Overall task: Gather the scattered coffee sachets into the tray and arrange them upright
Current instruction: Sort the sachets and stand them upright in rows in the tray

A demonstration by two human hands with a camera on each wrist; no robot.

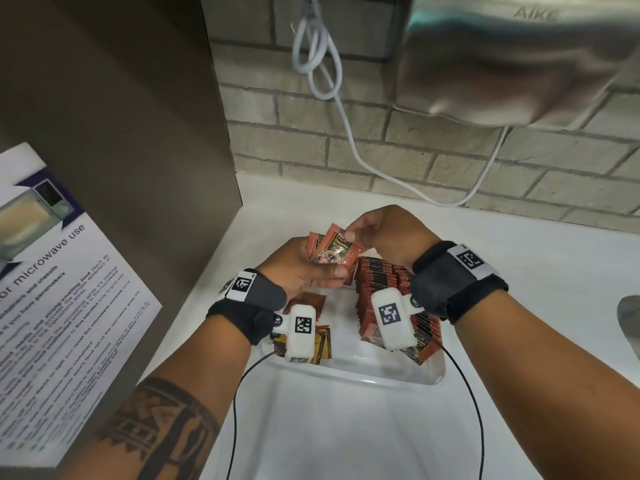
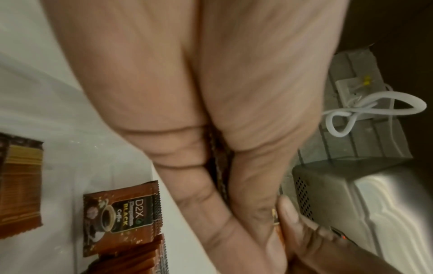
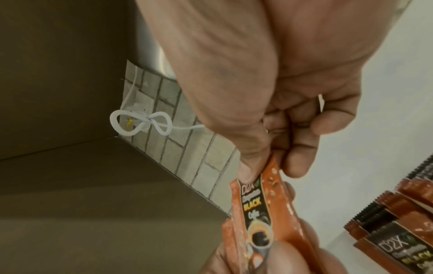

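Both hands hold a small bunch of red-brown coffee sachets [image 1: 334,249] above the far end of the white tray [image 1: 381,372]. My left hand [image 1: 311,268] grips the bunch's lower end [image 2: 277,225] from below. My right hand [image 1: 363,233] pinches the top of the front sachet [image 3: 260,209] between thumb and finger. A row of sachets [image 1: 384,289] stands upright along the tray's right side. Loose sachets [image 1: 308,306] lie flat in its left part, one printed D2X Black Coffee [image 2: 121,216].
A brown cabinet wall [image 1: 121,116] with a microwave notice [image 1: 52,289] stands at the left. A steel hand dryer [image 1: 519,57] hangs above right, its white cable [image 1: 322,53] looped on the brick wall. A sink edge [image 1: 630,317] shows at the right.
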